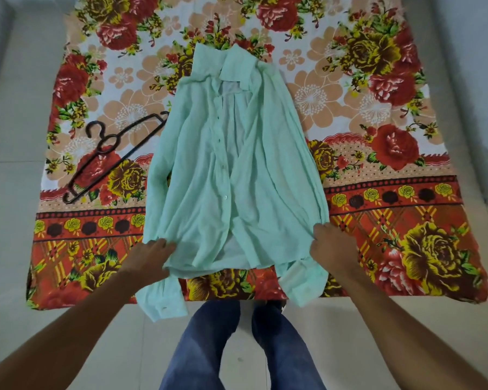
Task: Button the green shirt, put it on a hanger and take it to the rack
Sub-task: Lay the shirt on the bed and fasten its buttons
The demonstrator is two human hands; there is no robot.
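Green shirt (237, 164) is lying flat and unbuttoned on a flowery blanket (378, 108) on the floor. Left hand (152, 256) and right hand (331, 244) each pinch a bottom hem corner. Black hanger (110, 153) sits just left, touching the shirt.

The shirt (231, 170) lies flat in the middle of the blanket (378, 192), collar at the far end, hem near. The hanger (107, 153) lies on the blanket just left of the shirt. The left hand (150, 256) is on the hem's left corner, the right hand (331, 246) on its right corner. The blanket lies on the floor (9, 192).
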